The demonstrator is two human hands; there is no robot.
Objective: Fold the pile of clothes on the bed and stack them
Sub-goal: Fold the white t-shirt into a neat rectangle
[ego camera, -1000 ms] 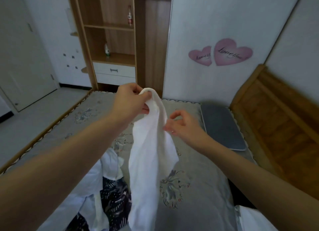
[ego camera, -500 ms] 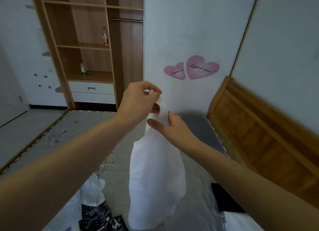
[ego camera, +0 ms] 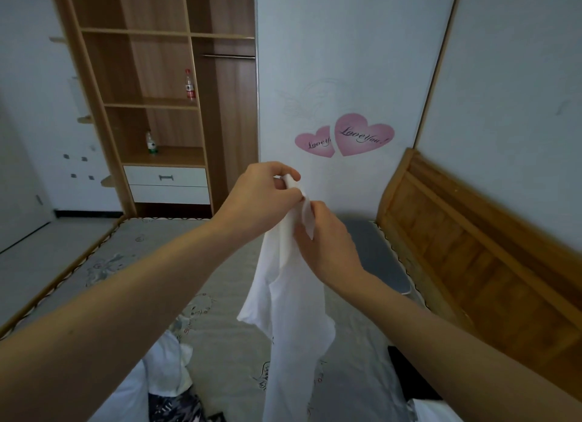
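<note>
We hold a white, thin fabric garment (ego camera: pixel 293 311) up in the air over the bed, its length hanging down in loose folds toward the bottom edge of the view. Our left hand (ego camera: pixel 261 198) has its fingers curled round the top edge of the garment, bunching it, and our right hand (ego camera: pixel 324 242) pinches the cloth just below and beside the left, so the two hands are almost touching. Beneath them lies the bed's grey quilted mattress (ego camera: pixel 220 295) with a faint embroidered floral pattern and a scalloped trim along its border. At the lower left of the mattress sits the rest of the clothes pile (ego camera: pixel 170 384), white pieces over a dark patterned one. A flat grey-blue cushion (ego camera: pixel 378 258) lies at the far right of the mattress, against the orange-brown wooden headboard (ego camera: pixel 472 264) that runs along the right wall. A dark flat item (ego camera: pixel 409 377) lies near the right forearm; what it is we cannot tell. Straight ahead, the white wall carries two pink heart stickers (ego camera: pixel 346 136) with script lettering. To the left stands an open wooden wardrobe (ego camera: pixel 157 75) with shelves, a hanging rail and two white drawers; a bottle with a red label (ego camera: pixel 189 86) stands on one shelf and a smaller bottle with a green label (ego camera: pixel 151 143) on the shelf below.
</note>
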